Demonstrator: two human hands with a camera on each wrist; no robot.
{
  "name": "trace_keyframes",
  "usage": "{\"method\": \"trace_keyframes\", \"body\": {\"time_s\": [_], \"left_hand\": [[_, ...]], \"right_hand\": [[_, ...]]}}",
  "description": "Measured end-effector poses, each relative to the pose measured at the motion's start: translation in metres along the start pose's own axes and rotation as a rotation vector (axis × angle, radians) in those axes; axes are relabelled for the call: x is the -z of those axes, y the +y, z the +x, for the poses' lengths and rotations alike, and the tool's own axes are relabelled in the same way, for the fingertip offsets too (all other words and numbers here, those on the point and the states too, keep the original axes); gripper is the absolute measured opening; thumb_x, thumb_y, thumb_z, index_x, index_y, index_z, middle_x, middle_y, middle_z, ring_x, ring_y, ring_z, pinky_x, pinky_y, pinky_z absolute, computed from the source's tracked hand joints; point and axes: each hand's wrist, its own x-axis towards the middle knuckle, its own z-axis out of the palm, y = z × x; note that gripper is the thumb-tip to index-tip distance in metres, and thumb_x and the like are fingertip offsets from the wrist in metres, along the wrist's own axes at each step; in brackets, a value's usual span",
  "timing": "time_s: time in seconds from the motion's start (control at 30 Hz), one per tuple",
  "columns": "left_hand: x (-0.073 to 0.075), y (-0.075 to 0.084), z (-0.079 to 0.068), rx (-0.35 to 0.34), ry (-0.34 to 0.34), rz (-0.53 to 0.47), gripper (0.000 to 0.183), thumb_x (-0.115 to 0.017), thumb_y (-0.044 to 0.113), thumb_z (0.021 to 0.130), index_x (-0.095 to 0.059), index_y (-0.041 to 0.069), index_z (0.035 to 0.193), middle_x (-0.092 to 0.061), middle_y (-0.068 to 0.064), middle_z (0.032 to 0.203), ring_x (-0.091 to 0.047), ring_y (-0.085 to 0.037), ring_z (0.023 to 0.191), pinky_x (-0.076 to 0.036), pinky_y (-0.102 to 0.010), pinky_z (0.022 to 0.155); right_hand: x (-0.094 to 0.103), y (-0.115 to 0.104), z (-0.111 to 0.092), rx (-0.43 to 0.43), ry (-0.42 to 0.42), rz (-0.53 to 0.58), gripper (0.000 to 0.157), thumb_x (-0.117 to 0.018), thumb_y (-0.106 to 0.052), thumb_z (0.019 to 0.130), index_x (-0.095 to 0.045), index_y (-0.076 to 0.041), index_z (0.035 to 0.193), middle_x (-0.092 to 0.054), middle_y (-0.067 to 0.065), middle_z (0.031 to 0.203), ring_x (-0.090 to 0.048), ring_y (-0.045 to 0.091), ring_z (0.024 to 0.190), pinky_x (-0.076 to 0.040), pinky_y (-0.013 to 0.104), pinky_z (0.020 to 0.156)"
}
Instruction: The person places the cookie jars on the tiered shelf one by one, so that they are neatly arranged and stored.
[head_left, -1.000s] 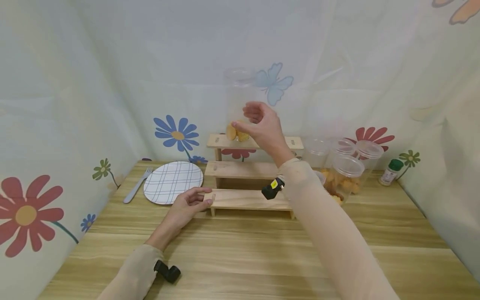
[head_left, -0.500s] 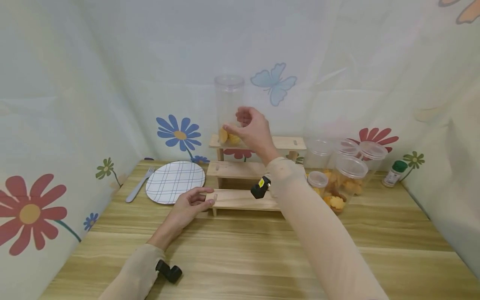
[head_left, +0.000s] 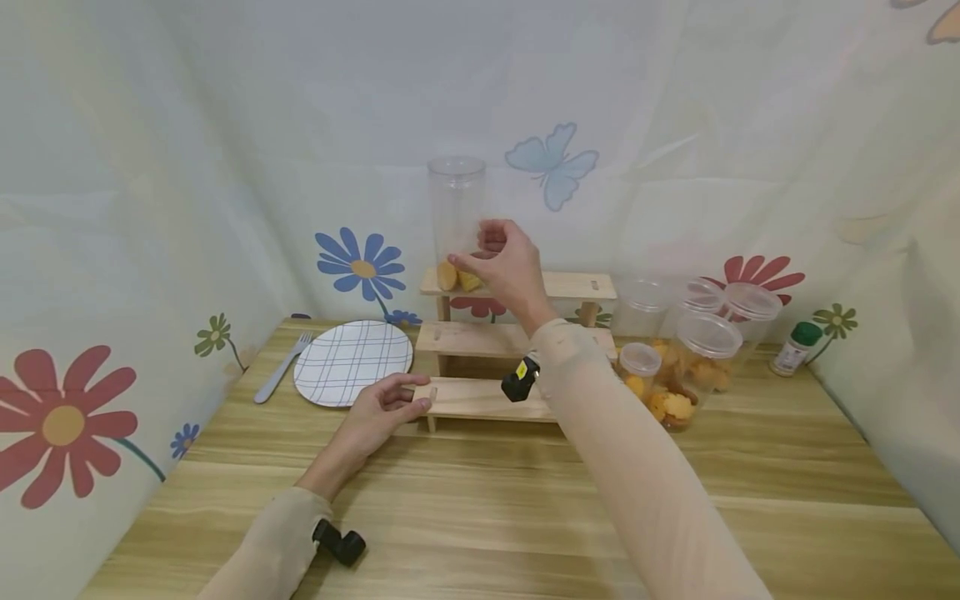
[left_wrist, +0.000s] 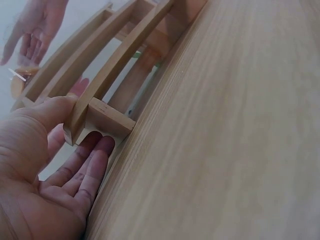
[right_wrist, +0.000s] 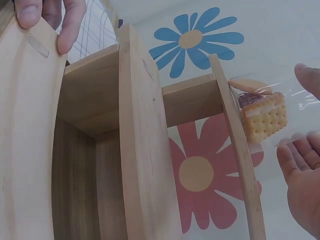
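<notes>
A tall clear jar (head_left: 457, 196) with a few biscuits (right_wrist: 266, 120) at its bottom stands upright at the left end of the top tier of a wooden three-tier rack (head_left: 487, 398). My right hand (head_left: 510, 268) holds the jar low down, thumb in front and fingers at its right side. In the right wrist view the right hand's thumb and fingers (right_wrist: 305, 175) lie on either side of the see-through wall. My left hand (head_left: 378, 412) grips the left end of the rack's lowest tier, its thumb above the board and its fingers (left_wrist: 92, 167) below, by the leg.
Several clear lidded jars (head_left: 705, 337) of biscuits stand close to the rack's right end, with a small lidded tub (head_left: 640, 360) in front. A green-capped shaker (head_left: 797, 350) is farther right. Left of the rack lie a checked plate (head_left: 352, 362) and a fork (head_left: 283, 367).
The jar and my right hand have moved left and slightly down to the end of the top tier. My left hand keeps its place on the rack.
</notes>
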Motion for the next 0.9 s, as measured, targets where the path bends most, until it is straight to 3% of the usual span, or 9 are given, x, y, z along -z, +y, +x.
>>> {"method": "trace_keyframes", "body": {"time_s": [0.43,0.9], "left_hand": [[0.0006,0.0002,-0.0030,0.010,0.000,-0.004,0.045,-0.083,0.025,0.104,-0.071,0.011,0.145,-0.077,-0.017,0.119,-0.076,-0.026,0.104,-0.057,-0.025,0.088],[0.0006,0.0011,-0.0038,0.019,0.004,0.001,0.046,-0.083,0.027,0.104,-0.070,0.011,0.146,-0.077,-0.016,0.118,-0.075,-0.025,0.102,-0.056,-0.025,0.088]], "right_hand": [[0.0019,0.0041,-0.0026,0.020,0.008,-0.003,0.073,-0.095,-0.029,0.094,-0.061,-0.008,0.155,-0.069,0.012,0.144,-0.070,0.027,0.133,-0.056,0.036,0.113],[0.0018,0.0048,-0.0091,0.004,-0.002,-0.003,0.078,-0.093,-0.025,0.096,-0.055,-0.004,0.160,-0.066,0.014,0.152,-0.068,0.027,0.136,-0.055,0.035,0.114]]}}
